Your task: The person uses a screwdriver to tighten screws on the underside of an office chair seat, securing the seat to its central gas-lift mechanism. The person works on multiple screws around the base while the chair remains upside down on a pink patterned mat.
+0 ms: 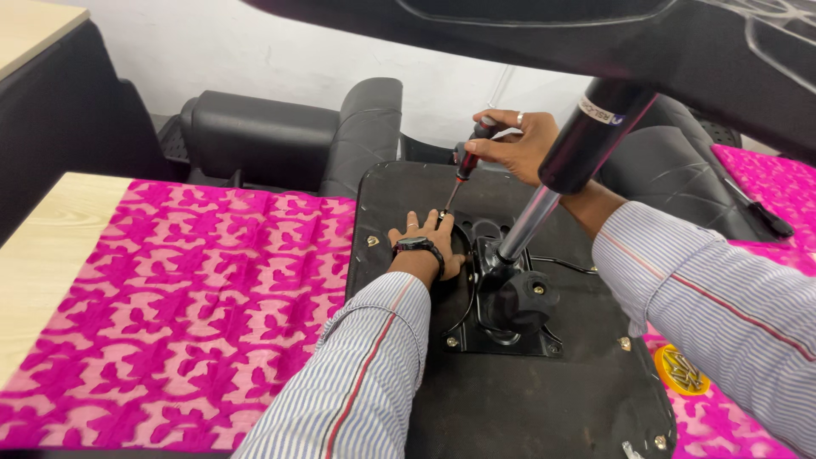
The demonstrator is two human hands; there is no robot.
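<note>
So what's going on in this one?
A person in a striped shirt is working on the underside of an upturned office chair seat lying on a table with a pink patterned cloth. The right hand holds a red-and-black screwdriver, tip down at the edge of the black tilt mechanism. The left hand rests flat beside the tip. The gas cylinder stands in the mechanism.

Screwdriver point(463, 166): red-and-black handle, thin metal shaft, tilted with tip down-left, tip at rim of metal mechanism plate point(497, 327). Plate was black, bolted onto underside of upturned black seat base point(544, 399), which lay flat on the table. 1 gas-lift cylinder point(544, 200), black over silver, leaned up-right from plate.
</note>
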